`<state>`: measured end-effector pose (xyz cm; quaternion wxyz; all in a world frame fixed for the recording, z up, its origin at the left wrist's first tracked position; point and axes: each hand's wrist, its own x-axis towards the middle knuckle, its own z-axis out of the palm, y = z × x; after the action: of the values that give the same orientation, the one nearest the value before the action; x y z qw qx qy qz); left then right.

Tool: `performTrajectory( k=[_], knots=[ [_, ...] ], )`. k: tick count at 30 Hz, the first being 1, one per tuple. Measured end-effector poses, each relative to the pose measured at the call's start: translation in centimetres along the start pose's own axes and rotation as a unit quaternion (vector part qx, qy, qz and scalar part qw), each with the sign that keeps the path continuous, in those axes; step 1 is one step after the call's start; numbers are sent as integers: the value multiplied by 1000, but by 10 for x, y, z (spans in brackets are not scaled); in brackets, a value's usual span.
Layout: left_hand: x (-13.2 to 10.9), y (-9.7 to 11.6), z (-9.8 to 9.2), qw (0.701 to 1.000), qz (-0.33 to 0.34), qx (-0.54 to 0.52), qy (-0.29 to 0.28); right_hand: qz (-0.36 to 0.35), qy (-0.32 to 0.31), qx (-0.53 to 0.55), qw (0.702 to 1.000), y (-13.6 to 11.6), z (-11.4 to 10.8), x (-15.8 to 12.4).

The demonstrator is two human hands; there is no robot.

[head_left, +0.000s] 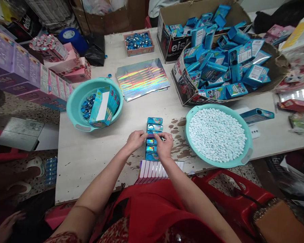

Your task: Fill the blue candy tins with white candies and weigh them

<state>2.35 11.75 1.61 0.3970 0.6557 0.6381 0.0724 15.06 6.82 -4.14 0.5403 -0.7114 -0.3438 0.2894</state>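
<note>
Red cloth (152,209) worn by the person fills the bottom of the view, and two bare forearms reach up past it over the pale, worn wooden table (96,168). Between the hands lies a short column of small, blue, round-cornered packs (155,120), running straight away from the body; some of their faces flash silver or rainbow.

Across one near the middle of the column sits a narrow, dark purple strip (150,135). The left hand (135,140) has thumb and finger together on its left end, and the right hand (165,145) seems to pinch the other end, its thumb lying along the strip. Whether the strip's underside touches the pack is hidden.

Done well, this calls for even tension from both sides, the strip kept parallel to the pack's long edges, and light thumbs (heavy pressure could skew the column). Smoothing from the middle outward would likely leave fewer creases.

Just below the column stands a row of slim, white-faced, purple-edged cartons (154,168), near enough for a wrist to nudge. To the right, a turquoise plastic basin (247,157) is full of small white pellets (218,133); beyond the hands lie shiny holographic sheets (142,79).
</note>
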Motion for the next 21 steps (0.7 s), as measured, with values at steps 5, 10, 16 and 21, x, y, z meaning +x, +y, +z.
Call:
performTrajectory(
  k=[5, 10, 16, 21],
  knots=[
    [4, 7, -7, 999, -8, 42, -2, -19, -9, -35, 999, 2, 5, 0],
    [8, 4, -7, 1000, -25, 12, 12, -5, -7, -39, 999, 0, 10, 0],
    [10, -5, -4, 995, 20, -97, -7, 11, -6, -39, 999, 4, 13, 3],
    [23, -19, 10, 987, 26, -156, -18, 23, -4, -32, 999, 13, 18, 11]
  ],
)
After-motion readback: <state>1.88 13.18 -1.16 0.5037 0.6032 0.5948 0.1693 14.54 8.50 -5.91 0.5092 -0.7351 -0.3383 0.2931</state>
